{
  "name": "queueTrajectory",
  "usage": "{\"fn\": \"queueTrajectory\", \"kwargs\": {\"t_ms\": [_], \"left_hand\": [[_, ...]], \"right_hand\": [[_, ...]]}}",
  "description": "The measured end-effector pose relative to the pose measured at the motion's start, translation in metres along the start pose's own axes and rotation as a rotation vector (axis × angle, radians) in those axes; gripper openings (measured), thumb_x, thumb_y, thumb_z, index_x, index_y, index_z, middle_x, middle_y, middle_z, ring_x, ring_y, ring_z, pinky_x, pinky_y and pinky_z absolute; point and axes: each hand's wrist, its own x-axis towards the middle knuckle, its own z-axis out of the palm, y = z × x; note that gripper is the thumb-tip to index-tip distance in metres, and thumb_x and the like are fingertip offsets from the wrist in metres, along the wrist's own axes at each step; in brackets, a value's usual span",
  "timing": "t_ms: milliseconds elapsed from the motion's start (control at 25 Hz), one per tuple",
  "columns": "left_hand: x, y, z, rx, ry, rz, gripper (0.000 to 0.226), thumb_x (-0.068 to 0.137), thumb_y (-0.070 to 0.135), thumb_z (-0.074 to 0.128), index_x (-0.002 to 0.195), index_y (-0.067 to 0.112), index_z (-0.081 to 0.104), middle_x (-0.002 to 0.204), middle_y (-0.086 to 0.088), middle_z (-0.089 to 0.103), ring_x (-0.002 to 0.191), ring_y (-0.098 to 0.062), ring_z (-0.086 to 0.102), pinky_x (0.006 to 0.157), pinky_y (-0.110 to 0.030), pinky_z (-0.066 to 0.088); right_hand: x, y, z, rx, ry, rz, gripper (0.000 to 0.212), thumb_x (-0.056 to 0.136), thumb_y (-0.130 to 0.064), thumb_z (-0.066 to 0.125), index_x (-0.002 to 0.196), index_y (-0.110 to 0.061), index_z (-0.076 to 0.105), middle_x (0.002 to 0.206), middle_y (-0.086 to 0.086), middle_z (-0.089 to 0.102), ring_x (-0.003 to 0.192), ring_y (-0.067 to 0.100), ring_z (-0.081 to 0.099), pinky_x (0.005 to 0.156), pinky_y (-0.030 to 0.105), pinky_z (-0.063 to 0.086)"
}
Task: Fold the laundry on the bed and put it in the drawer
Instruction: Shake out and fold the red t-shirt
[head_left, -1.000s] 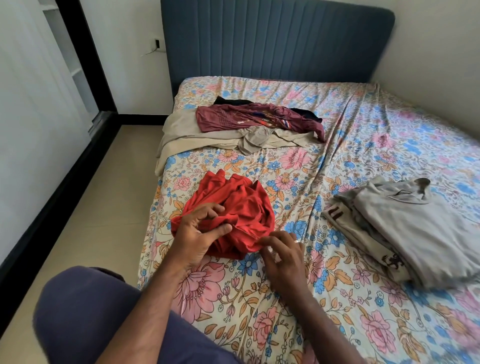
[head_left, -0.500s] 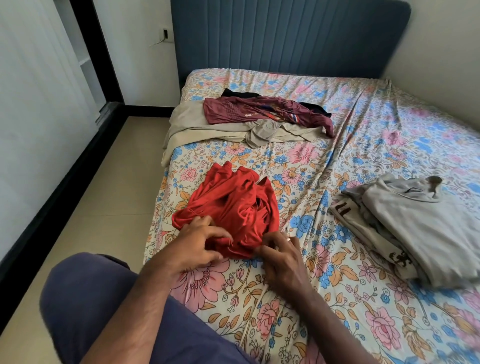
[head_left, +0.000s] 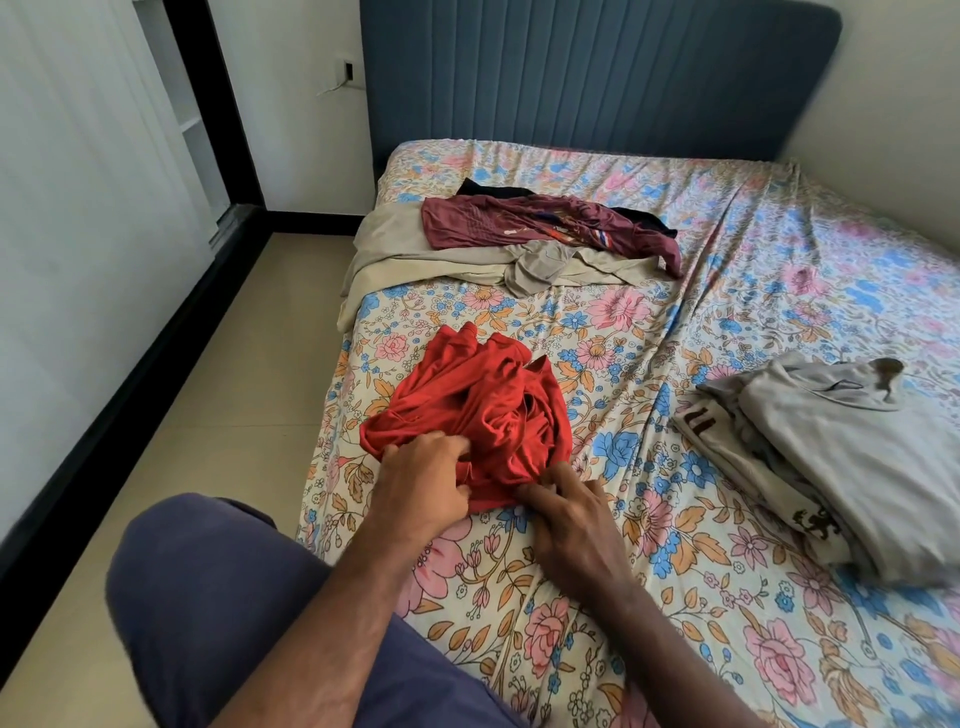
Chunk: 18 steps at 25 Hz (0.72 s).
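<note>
I observe the crumpled red cloth garment (head_left: 467, 415) lying bunched on the bed with the floral sheet (head_left: 597, 597), toward the bed's left edge and nearer me than the headboard. My left hand (head_left: 421, 483) sits on the garment's near left part with fingers curled into the fabric, gripping it. My right hand (head_left: 566, 519) is at the garment's near right corner, fingertips pinching the hem against the sheet.

Compared with half a second ago, both hands hold nearly the same spots on the red garment; the left fingers have dug a little further into the folds, and the garment remains bunched, not yet spread flat. A second ago the left thumb and fingers were more opened over the cloth; they are now closed on it.

Beyond the red garment, toward the padded blue headboard (head_left: 597, 78), lies a maroon cloth top (head_left: 519, 228) on a spread beige cloth garment (head_left: 441, 260), with a black cloth item (head_left: 493, 188) showing at its far edge. These are unchanged in place. To the right of the red garment, well apart, rests a stack of folded grey and cream clothes (head_left: 841, 457). A dark blue trouser leg (head_left: 218, 597) shows at the bed's near left edge, above the beige tiled floor (head_left: 208, 389).
</note>
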Motion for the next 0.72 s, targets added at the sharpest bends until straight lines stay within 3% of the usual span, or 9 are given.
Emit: {"fn": "queueTrajectory", "kwargs": {"t_ms": [80, 160, 320, 440, 480, 600, 640, 720], "left_hand": [[0.001, -0.01, -0.006, -0.35, 0.032, -0.057, 0.02, 0.086, 0.023, 0.079, 0.105, 0.023, 0.077, 0.096, 0.009, 0.074, 0.086, -0.005, 0.068, 0.085, -0.023, 0.055], [0.006, -0.027, -0.011, -0.704, 0.121, -0.154, 0.006, 0.089, 0.015, 0.076, 0.09, 0.021, 0.078, 0.086, 0.006, 0.073, 0.078, -0.005, 0.067, 0.072, -0.015, 0.05], [0.01, -0.036, -0.013, -1.276, 0.278, -0.316, 0.019, 0.103, 0.012, 0.055, 0.088, 0.015, 0.067, 0.086, -0.006, 0.065, 0.082, -0.022, 0.058, 0.077, -0.034, 0.047], [0.012, -0.025, -0.02, -1.691, 0.208, -0.42, 0.017, 0.106, 0.018, 0.049, 0.099, 0.012, 0.064, 0.09, -0.007, 0.068, 0.082, -0.021, 0.062, 0.077, -0.034, 0.051], [0.013, -0.025, -0.018, -1.676, 0.19, -0.415, 0.017, 0.103, 0.025, 0.055, 0.102, 0.011, 0.064, 0.093, -0.007, 0.072, 0.083, -0.021, 0.067, 0.077, -0.035, 0.054], [0.017, -0.033, -0.002, -1.287, 0.325, -0.315, 0.018, 0.088, 0.027, 0.078, 0.093, 0.013, 0.068, 0.086, -0.005, 0.075, 0.081, -0.023, 0.071, 0.077, -0.041, 0.059], [0.018, -0.035, -0.001, -1.176, 0.389, -0.282, 0.014, 0.088, 0.024, 0.078, 0.086, 0.015, 0.068, 0.079, -0.001, 0.072, 0.075, -0.021, 0.067, 0.071, -0.04, 0.057], [0.018, -0.036, -0.001, -1.092, 0.462, -0.234, 0.03, 0.095, 0.028, 0.071, 0.072, 0.012, 0.06, 0.06, 0.01, 0.055, 0.058, -0.01, 0.048, 0.057, -0.03, 0.041]], "right_hand": [[0.0, 0.001, 0.004, 0.103, 0.042, 0.122, 0.029, 0.094, -0.019, 0.054, 0.118, -0.019, 0.068, 0.105, -0.006, 0.053, 0.083, 0.008, 0.049, 0.073, 0.038, 0.055], [0.0, 0.003, 0.005, 0.167, 0.051, 0.138, 0.027, 0.093, -0.024, 0.057, 0.116, -0.015, 0.068, 0.105, -0.005, 0.053, 0.083, 0.009, 0.052, 0.07, 0.036, 0.056], [0.002, 0.001, 0.001, 0.254, 0.111, 0.183, 0.03, 0.097, -0.041, 0.057, 0.085, -0.018, 0.074, 0.09, -0.012, 0.052, 0.072, 0.004, 0.053, 0.057, 0.027, 0.051], [0.01, -0.003, 0.0, 0.191, 0.167, 0.357, 0.039, 0.089, -0.052, 0.064, 0.064, -0.022, 0.069, 0.074, -0.016, 0.051, 0.059, 0.004, 0.05, 0.052, 0.024, 0.044], [0.012, -0.005, 0.0, 0.179, 0.162, 0.364, 0.039, 0.084, -0.055, 0.068, 0.061, -0.024, 0.066, 0.075, -0.016, 0.052, 0.059, 0.003, 0.051, 0.052, 0.023, 0.045], [0.013, -0.007, 0.001, 0.196, 0.141, 0.38, 0.036, 0.076, -0.051, 0.083, 0.068, -0.026, 0.057, 0.087, -0.014, 0.051, 0.066, 0.001, 0.053, 0.054, 0.015, 0.043], [0.012, -0.006, 0.002, 0.195, 0.139, 0.393, 0.035, 0.077, -0.046, 0.085, 0.077, -0.024, 0.058, 0.092, -0.013, 0.05, 0.068, 0.002, 0.054, 0.056, 0.014, 0.043], [0.011, -0.005, 0.003, 0.173, 0.142, 0.369, 0.028, 0.085, -0.037, 0.08, 0.097, -0.022, 0.059, 0.097, -0.012, 0.051, 0.07, 0.003, 0.057, 0.057, 0.017, 0.046]]}}
